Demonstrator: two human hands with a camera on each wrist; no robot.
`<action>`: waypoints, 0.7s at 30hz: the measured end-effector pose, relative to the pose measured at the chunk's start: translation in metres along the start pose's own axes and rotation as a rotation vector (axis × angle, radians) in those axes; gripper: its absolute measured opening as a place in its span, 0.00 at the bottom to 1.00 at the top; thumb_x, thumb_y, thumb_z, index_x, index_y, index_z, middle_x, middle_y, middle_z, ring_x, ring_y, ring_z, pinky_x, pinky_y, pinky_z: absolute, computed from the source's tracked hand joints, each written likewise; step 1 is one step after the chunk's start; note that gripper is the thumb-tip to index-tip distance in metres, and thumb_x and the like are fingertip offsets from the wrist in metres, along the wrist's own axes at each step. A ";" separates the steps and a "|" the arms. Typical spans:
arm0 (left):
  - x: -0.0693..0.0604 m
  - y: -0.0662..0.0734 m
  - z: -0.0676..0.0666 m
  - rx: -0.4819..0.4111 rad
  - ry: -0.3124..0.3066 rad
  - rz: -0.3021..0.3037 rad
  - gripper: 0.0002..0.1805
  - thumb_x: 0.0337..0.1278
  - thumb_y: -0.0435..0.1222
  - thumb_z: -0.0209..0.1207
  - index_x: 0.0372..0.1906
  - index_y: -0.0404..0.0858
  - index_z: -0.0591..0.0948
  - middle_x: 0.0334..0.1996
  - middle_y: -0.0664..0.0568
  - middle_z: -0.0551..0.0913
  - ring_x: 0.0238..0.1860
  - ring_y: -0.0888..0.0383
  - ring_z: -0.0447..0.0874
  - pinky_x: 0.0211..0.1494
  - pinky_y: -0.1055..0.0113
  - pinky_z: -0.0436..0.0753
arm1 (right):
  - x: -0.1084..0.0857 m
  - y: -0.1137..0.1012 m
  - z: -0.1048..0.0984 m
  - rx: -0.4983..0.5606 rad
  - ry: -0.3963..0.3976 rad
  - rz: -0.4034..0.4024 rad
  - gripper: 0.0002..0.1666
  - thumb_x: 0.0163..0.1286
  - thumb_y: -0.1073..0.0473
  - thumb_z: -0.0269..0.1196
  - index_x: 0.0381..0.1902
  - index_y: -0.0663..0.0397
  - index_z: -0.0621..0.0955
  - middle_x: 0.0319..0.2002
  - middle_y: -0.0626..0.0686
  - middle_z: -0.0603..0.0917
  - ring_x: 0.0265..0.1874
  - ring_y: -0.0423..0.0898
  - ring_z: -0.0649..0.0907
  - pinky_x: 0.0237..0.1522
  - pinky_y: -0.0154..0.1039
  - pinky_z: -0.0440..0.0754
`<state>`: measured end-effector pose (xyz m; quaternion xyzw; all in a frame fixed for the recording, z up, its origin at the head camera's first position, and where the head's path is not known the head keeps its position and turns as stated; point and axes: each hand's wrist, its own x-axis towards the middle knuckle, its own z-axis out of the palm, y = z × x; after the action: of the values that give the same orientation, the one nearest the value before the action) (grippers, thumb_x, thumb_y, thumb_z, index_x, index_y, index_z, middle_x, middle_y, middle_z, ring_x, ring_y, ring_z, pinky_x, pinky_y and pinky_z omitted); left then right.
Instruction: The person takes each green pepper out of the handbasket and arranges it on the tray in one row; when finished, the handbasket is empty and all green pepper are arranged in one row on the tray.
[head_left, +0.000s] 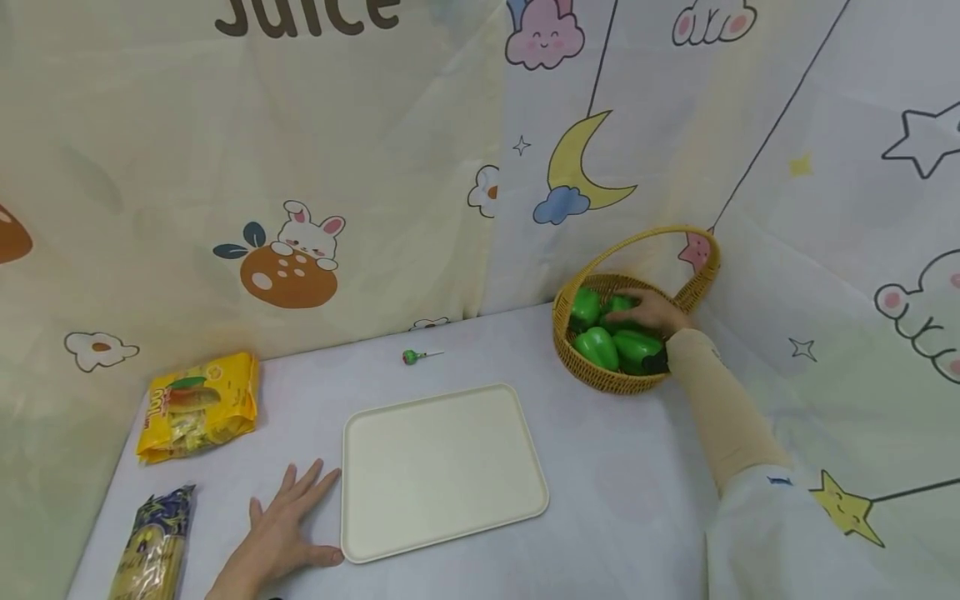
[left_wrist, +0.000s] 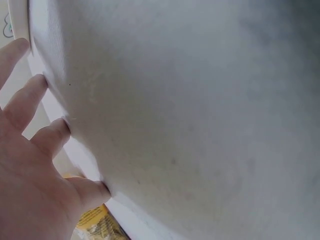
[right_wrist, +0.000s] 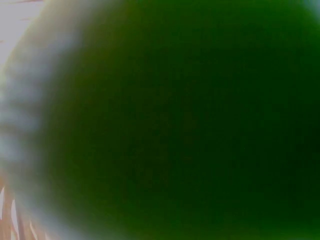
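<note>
In the head view a cream tray (head_left: 442, 471) lies on the white table. My left hand (head_left: 281, 533) rests at its left side with fingers spread, the thumb and a fingertip at the tray's edge. The left wrist view shows the same hand (left_wrist: 42, 150) with its fingertips on the white surface. At the back right, my right hand (head_left: 651, 312) reaches into a wicker basket (head_left: 611, 382) and grips a green pepper (head_left: 618, 304) among several others, such as a front one (head_left: 597, 347). A blurred green surface (right_wrist: 190, 120) fills most of the right wrist view, hiding the fingers.
A yellow snack bag (head_left: 198, 406) lies at the back left, with a clear and blue pack (head_left: 153, 546) in front of it. A small green lollipop (head_left: 410, 357) lies behind the tray. The basket's tall handle (head_left: 600, 254) arches up near the patterned cloth wall.
</note>
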<state>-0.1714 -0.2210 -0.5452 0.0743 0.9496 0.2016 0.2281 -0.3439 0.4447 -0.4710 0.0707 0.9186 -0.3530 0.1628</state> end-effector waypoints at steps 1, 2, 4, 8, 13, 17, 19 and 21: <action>0.000 0.000 0.000 -0.001 -0.002 -0.001 0.72 0.08 0.67 0.78 0.76 0.50 0.65 0.81 0.39 0.52 0.79 0.26 0.34 0.61 0.13 0.26 | -0.001 -0.001 0.000 0.002 0.008 0.001 0.54 0.64 0.38 0.68 0.79 0.50 0.58 0.78 0.68 0.56 0.74 0.70 0.61 0.76 0.70 0.60; 0.000 0.000 0.000 -0.002 -0.002 0.000 0.72 0.08 0.67 0.78 0.76 0.50 0.65 0.81 0.39 0.52 0.79 0.26 0.34 0.61 0.13 0.26 | -0.003 -0.002 -0.001 0.002 0.015 0.001 0.54 0.65 0.38 0.68 0.79 0.49 0.58 0.78 0.68 0.55 0.75 0.70 0.60 0.76 0.70 0.60; 0.000 0.000 0.000 -0.001 0.000 0.003 0.72 0.07 0.67 0.78 0.76 0.50 0.65 0.81 0.39 0.52 0.79 0.26 0.34 0.61 0.13 0.26 | -0.005 -0.004 -0.002 0.000 0.022 -0.007 0.53 0.66 0.38 0.67 0.80 0.49 0.57 0.79 0.68 0.53 0.76 0.71 0.56 0.77 0.71 0.57; -0.001 0.000 0.000 0.000 0.007 0.011 0.72 0.07 0.67 0.77 0.76 0.50 0.66 0.81 0.39 0.53 0.79 0.25 0.35 0.61 0.13 0.27 | -0.008 -0.008 -0.005 -0.011 0.025 -0.023 0.53 0.66 0.36 0.65 0.80 0.48 0.56 0.80 0.68 0.49 0.78 0.72 0.52 0.77 0.72 0.55; -0.002 0.000 0.000 -0.004 0.009 0.014 0.72 0.07 0.66 0.78 0.76 0.49 0.66 0.80 0.39 0.53 0.79 0.25 0.35 0.61 0.13 0.27 | -0.011 -0.012 -0.007 0.004 0.034 -0.030 0.52 0.67 0.37 0.65 0.80 0.49 0.57 0.80 0.68 0.49 0.78 0.71 0.52 0.77 0.71 0.56; -0.002 -0.001 0.000 -0.012 0.010 0.013 0.72 0.07 0.66 0.78 0.76 0.50 0.66 0.80 0.39 0.53 0.79 0.25 0.35 0.62 0.13 0.27 | -0.013 -0.011 -0.008 0.041 0.050 -0.029 0.51 0.67 0.38 0.66 0.79 0.47 0.58 0.80 0.67 0.50 0.78 0.69 0.52 0.78 0.71 0.55; -0.003 -0.001 0.000 -0.012 0.015 0.018 0.72 0.07 0.66 0.78 0.76 0.50 0.66 0.80 0.39 0.53 0.79 0.26 0.36 0.62 0.13 0.28 | -0.014 -0.008 -0.009 0.061 0.060 -0.018 0.52 0.65 0.37 0.67 0.79 0.46 0.58 0.81 0.66 0.51 0.79 0.68 0.53 0.78 0.71 0.55; -0.003 -0.001 0.000 -0.007 0.020 0.023 0.72 0.07 0.66 0.78 0.76 0.49 0.66 0.80 0.39 0.53 0.78 0.25 0.36 0.62 0.13 0.28 | -0.016 -0.005 -0.011 0.063 0.070 -0.015 0.53 0.64 0.35 0.67 0.79 0.45 0.59 0.80 0.66 0.52 0.78 0.68 0.54 0.77 0.71 0.56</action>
<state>-0.1688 -0.2226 -0.5441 0.0826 0.9502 0.2084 0.2166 -0.3333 0.4485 -0.4548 0.0813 0.9126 -0.3804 0.1256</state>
